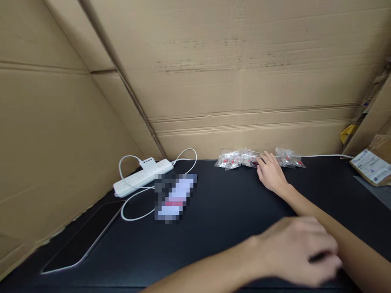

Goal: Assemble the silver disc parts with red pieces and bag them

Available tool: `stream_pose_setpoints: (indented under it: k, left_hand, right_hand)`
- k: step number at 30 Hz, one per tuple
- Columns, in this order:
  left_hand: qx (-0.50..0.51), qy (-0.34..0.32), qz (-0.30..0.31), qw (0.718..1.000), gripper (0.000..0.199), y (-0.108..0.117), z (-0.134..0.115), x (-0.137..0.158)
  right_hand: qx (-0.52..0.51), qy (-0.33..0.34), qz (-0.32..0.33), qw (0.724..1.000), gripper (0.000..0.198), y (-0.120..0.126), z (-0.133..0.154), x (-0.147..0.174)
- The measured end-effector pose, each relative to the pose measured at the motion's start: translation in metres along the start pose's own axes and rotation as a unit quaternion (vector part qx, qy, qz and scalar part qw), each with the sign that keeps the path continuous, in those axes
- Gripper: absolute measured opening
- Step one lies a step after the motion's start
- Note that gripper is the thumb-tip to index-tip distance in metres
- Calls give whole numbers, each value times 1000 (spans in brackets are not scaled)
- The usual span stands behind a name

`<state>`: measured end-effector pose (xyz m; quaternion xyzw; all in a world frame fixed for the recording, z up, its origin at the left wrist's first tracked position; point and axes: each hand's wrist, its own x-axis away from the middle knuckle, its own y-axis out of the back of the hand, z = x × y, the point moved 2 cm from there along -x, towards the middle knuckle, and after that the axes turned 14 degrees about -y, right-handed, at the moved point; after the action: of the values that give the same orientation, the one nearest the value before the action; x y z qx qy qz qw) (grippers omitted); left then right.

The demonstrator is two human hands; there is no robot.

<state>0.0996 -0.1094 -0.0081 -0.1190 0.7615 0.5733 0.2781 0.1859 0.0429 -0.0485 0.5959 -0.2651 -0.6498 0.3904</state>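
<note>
At the back of the black table, several small clear plastic bags [231,159] lie in a row, with silvery and red items inside. My right hand [271,173] reaches in among them, its fingers stretched out and apart, fingertips on or beside the middle bags; it grips none that I can see. Nearer to me, my left hand [301,250] is in front of my right forearm. Its fingers are curled closed and slightly blurred. Whatever they may hold is hidden.
A white power strip [143,178] with a plugged-in charger and looping white cable stands back left. Close by lie a pixelated phone-like object [177,197] and a dark tablet-like slab [85,236]. Cardboard walls [232,81] enclose the table [214,244]. A labelled package [372,166] sits far right.
</note>
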Motion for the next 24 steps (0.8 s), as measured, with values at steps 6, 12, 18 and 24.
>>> stream_pose_setpoints:
  k: [6,12,18,24]
  left_hand:
    - [-135,184,-45,973,22,47,72,57]
    - [-208,300,-26,931,21,79,92,106]
    - [-20,445,-198,873,36,93,94,113]
    - [417,429,-284,749,42,84,79,103]
  right_hand:
    - [-87,2,76,993,45,-5,-5,-5]
    - [-82,6,73,994,26,4,-4,-2]
    - [-150,42,-46,987,27,34,-2,12]
    - [-183,236,11,954,26,67,31,54]
